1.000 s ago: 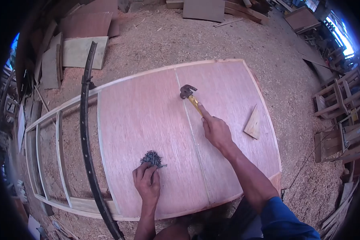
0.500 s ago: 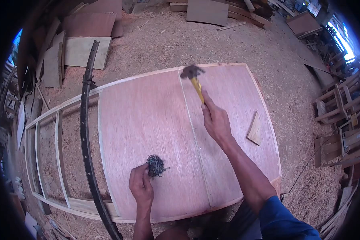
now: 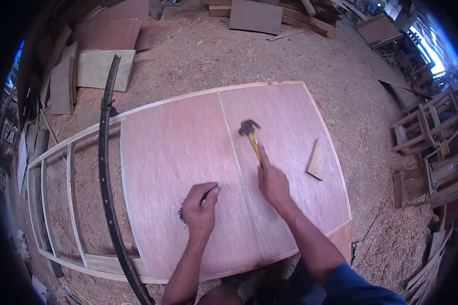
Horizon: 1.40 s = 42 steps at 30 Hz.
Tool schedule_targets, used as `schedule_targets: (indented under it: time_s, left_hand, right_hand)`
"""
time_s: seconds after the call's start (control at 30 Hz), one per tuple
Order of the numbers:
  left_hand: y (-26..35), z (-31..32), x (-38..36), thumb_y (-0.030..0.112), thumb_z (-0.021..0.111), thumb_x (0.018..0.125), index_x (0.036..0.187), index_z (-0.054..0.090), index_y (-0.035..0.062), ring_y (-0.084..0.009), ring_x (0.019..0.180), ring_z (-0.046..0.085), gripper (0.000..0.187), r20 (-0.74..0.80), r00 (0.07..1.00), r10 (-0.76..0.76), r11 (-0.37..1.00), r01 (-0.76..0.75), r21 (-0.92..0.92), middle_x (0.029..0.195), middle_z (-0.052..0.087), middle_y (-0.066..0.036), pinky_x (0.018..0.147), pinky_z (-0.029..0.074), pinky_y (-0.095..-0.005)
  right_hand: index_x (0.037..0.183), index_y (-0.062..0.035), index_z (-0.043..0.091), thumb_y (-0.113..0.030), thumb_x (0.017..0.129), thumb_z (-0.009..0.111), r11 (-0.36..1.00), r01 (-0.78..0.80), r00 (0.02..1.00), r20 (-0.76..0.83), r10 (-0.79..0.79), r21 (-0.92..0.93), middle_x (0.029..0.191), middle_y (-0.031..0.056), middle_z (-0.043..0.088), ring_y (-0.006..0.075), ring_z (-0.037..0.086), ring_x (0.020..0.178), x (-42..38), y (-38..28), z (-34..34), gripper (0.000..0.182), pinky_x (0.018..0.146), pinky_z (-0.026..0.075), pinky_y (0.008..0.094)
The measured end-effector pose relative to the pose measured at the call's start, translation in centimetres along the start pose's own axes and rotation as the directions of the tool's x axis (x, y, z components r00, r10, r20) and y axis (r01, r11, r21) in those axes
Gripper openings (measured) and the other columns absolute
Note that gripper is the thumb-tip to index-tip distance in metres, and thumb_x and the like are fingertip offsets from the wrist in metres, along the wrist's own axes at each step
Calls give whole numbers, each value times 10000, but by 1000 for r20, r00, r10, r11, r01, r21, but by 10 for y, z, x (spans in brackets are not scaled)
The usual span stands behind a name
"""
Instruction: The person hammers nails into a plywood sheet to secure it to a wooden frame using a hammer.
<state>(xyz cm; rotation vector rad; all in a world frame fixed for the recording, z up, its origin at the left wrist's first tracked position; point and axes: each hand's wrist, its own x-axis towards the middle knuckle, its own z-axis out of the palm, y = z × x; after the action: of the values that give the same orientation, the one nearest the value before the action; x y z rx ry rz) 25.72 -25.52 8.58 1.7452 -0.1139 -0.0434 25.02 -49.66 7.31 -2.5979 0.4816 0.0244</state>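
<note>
My right hand [image 3: 274,183] grips the yellow handle of a claw hammer [image 3: 252,138], its head over the plywood panel [image 3: 173,147] just right of the seam strip [image 3: 231,140]. My left hand [image 3: 200,206] is over the left part of the panel, thumb and forefinger brought together; what they hold, if anything, is too small to tell. A pile of nails [image 3: 181,214] shows partly behind its left edge. A wedge-shaped wood offcut [image 3: 315,161] lies on the panel's right part.
A long dark metal bar [image 3: 105,157] crosses the open wooden frame [image 3: 71,193] on the left. Boards [image 3: 104,68] lie at the upper left, another board [image 3: 255,16] at the top. Wooden stools [image 3: 417,129] stand at the right on the shavings-covered floor.
My left hand has moved up and right from the nail pile, now partly covering it. The hammer and my right hand have come down toward the panel's middle. The view has shifted slightly.
</note>
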Motion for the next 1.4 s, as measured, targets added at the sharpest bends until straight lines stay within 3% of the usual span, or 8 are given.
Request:
schedule_targets:
  time_s: [0.2, 0.4, 0.8, 0.9, 1.13, 1.2, 1.3, 1.4]
  left_hand:
    - [-71, 85, 84, -1, 708, 1007, 1150, 823, 40, -250, 1004, 726, 188, -135, 968, 210, 936, -159, 313, 1076, 792, -145, 900, 582, -382]
    - [-84, 99, 96, 105, 744, 973, 1112, 820, 131, -277, 1150, 674, 160, -197, 950, 243, 904, -148, 400, 1089, 807, -54, 1090, 434, -473]
    - [-76, 99, 94, 168, 795, 933, 1063, 856, 164, -263, 1241, 619, 143, -72, 971, 229, 823, -154, 547, 1291, 734, 23, 1125, 398, -478]
    - [-75, 99, 96, 195, 795, 902, 1094, 831, 152, -268, 1206, 629, 201, -79, 971, 226, 822, -146, 551, 1286, 743, 12, 1115, 397, -477]
    - [-72, 91, 84, 72, 764, 943, 1412, 741, 140, -318, 1318, 629, 475, -45, 967, 252, 830, -192, 524, 1392, 732, -81, 1170, 428, -499]
    - [-71, 78, 64, 69, 732, 968, 1468, 694, 104, -374, 1303, 635, 503, -37, 977, 212, 948, -196, 251, 1396, 721, -141, 1163, 441, -522]
    - [-30, 38, 6, 85, 779, 995, 1434, 687, 32, -361, 1311, 653, 452, 27, 956, 291, 863, -274, 425, 1355, 723, -187, 1123, 475, -502]
    - [-36, -17, -48, 91, 869, 917, 1393, 697, 44, -379, 1270, 638, 508, 2, 915, 403, 765, -338, 549, 1321, 710, -183, 1092, 485, -493]
  right_hand:
    - [1785, -125, 218, -92, 1070, 629, 986, -101, 995, 21, 99, 130, 949, 328, 737, 536, 740, 835, -99, 26, -7, 825, 765, 565, 646]
    - [1782, -141, 265, -85, 1069, 633, 971, -86, 996, 35, 81, 222, 1081, 312, 749, 527, 749, 879, -116, 33, -17, 805, 812, 598, 623]
    - [1792, -247, 315, -102, 1058, 690, 951, 261, 961, -142, -238, 167, 952, 195, 709, 403, 744, 733, -75, -5, -27, 837, 625, 604, 542]
    - [1780, -239, 353, -83, 1069, 679, 995, 94, 987, 126, -98, 37, 982, 219, 714, 427, 733, 779, -60, -8, -33, 797, 718, 601, 547]
    - [1731, -194, 458, 19, 1011, 680, 882, 371, 897, -357, -260, 290, 932, 198, 688, 404, 704, 797, -79, -15, -41, 783, 726, 577, 545]
    - [1742, -192, 440, 11, 1035, 657, 874, 358, 901, -366, -232, 328, 936, 200, 693, 399, 713, 800, -79, 0, -14, 767, 728, 584, 523]
    - [1745, -180, 436, 2, 1061, 634, 986, 121, 992, 15, -124, 116, 937, 203, 696, 384, 720, 798, -54, 6, -7, 735, 729, 589, 497]
    - [1748, -173, 432, -6, 1074, 621, 928, 140, 989, -89, -117, 344, 938, 205, 696, 371, 722, 790, -67, -13, -34, 721, 738, 591, 481]
